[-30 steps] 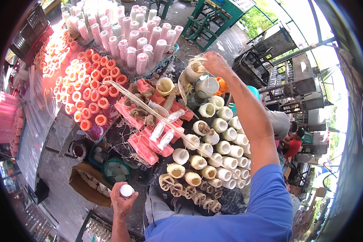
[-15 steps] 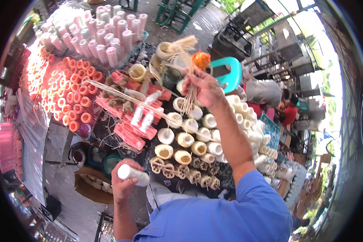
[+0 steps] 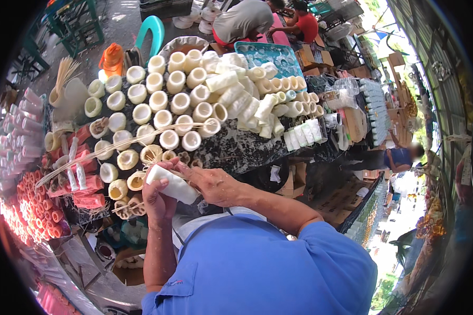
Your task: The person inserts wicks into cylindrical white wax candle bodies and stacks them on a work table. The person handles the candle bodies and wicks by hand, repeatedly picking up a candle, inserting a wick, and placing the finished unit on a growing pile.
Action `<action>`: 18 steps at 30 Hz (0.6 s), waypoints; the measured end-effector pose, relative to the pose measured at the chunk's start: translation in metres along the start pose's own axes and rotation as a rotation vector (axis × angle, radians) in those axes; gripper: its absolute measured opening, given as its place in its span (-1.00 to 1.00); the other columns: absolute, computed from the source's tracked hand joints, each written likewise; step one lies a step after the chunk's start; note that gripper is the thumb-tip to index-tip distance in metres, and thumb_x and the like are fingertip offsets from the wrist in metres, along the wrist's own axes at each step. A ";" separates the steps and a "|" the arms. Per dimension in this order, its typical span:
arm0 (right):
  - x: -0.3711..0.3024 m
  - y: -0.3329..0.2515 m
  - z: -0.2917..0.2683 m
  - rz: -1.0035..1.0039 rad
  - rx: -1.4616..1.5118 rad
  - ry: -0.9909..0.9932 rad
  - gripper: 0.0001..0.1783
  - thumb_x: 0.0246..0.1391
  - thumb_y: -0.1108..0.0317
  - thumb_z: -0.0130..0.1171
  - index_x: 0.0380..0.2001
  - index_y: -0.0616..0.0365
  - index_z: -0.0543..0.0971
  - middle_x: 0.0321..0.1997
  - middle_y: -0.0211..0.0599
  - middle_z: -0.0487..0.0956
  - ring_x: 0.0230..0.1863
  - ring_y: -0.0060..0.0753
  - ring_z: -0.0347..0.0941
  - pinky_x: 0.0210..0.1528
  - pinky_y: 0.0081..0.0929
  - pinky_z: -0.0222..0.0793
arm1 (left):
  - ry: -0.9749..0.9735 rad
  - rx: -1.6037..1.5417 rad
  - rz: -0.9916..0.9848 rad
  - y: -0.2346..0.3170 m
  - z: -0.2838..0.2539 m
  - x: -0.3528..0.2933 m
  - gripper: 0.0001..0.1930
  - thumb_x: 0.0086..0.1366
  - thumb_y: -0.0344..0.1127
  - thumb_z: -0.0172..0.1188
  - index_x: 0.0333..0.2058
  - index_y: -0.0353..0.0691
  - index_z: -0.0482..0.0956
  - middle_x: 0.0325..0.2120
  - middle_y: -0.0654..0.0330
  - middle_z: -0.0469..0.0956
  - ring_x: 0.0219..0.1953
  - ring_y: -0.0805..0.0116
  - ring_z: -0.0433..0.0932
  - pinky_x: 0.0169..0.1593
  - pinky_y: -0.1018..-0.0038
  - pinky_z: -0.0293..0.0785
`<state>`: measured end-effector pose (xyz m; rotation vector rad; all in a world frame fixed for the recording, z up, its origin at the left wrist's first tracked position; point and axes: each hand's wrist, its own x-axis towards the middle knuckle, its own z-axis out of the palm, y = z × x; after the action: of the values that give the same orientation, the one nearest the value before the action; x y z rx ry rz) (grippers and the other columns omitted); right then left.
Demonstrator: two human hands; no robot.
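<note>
My left hand (image 3: 156, 200) is closed round a white, wax-like cylinder (image 3: 177, 188), tilted in front of my chest. Against its upper side rests my right hand (image 3: 214, 186), its fingers pinched on a bunch of thin pale strands (image 3: 151, 153). The strands' frayed ends fan out just beyond my left fingertips, and the fingers hide part of them. Beyond both hands stand rows of hollow cream-white cylinders (image 3: 142, 113) on a dark table (image 3: 231, 146). A long bundle of pale strands (image 3: 97, 153) lies across the tops of several.
White cylinders (image 3: 236, 97) are heaped at the table's middle. Pink cylinders (image 3: 39, 207) crowd the far left. An orange bottle (image 3: 111, 60) and a teal chair (image 3: 150, 34) are at the back. People (image 3: 244, 21) sit beyond a blue tray (image 3: 268, 56); another person (image 3: 399, 157) is at right.
My right hand has come down from above the table with the strands to the white cylinder in my left hand. The view has swung to the right.
</note>
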<state>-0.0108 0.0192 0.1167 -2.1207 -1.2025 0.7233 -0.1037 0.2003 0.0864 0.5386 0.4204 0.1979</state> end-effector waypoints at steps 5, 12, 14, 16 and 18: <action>-0.105 0.085 -0.049 0.135 0.354 0.196 -0.64 0.41 0.44 0.11 0.21 0.21 0.58 -0.07 0.04 0.68 -0.03 0.13 0.64 0.04 -0.14 0.53 | 0.026 -0.025 -0.008 -0.098 0.077 0.016 -0.54 0.05 -0.35 0.33 -0.04 -0.34 0.52 -0.13 -0.02 0.60 0.02 0.04 0.62 0.24 0.12 0.51; -0.256 0.196 -0.116 0.440 0.540 0.196 -0.73 0.46 0.39 0.07 0.08 0.21 0.65 -0.40 -0.42 0.53 -0.40 -0.56 0.36 -0.29 -0.49 0.37 | 0.091 0.098 -0.116 -0.233 0.169 0.053 -0.59 0.06 -0.43 0.29 -0.06 -0.35 0.54 -0.21 0.03 0.61 -0.15 0.08 0.66 0.05 0.08 0.65; -0.288 0.222 -0.130 0.549 0.621 0.209 -0.72 0.49 0.37 0.06 0.09 0.20 0.65 -0.41 -0.52 0.52 -0.42 -0.64 0.33 -0.34 -0.56 0.32 | 0.110 0.054 -0.078 -0.247 0.177 0.066 -0.60 0.08 -0.42 0.29 -0.06 -0.35 0.53 -0.19 0.02 0.60 -0.10 0.07 0.66 0.08 0.02 0.66; -0.303 0.248 -0.139 0.663 0.794 0.394 -0.70 0.52 0.34 0.04 0.12 0.20 0.64 -0.40 -0.62 0.48 -0.46 -0.75 0.26 -0.41 -0.70 0.23 | 0.154 0.107 0.022 -0.257 0.175 0.073 -0.64 0.18 -0.39 0.34 -0.07 -0.38 0.53 -0.19 0.01 0.62 -0.10 0.07 0.67 0.07 -0.01 0.68; -0.309 0.273 -0.150 0.597 1.070 0.558 -0.68 0.54 0.32 0.05 0.19 0.24 0.59 -0.39 -0.62 0.44 -0.52 -0.81 0.21 -0.50 -0.77 0.16 | 0.153 0.312 -0.053 -0.263 0.160 0.083 -0.59 0.15 -0.37 0.43 -0.05 -0.38 0.54 -0.26 0.07 0.66 -0.20 0.09 0.71 -0.02 0.08 0.69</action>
<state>0.1097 -0.4008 0.0743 -1.5167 0.1756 0.7041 0.0594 -0.0695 0.0422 0.8207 0.6195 0.1232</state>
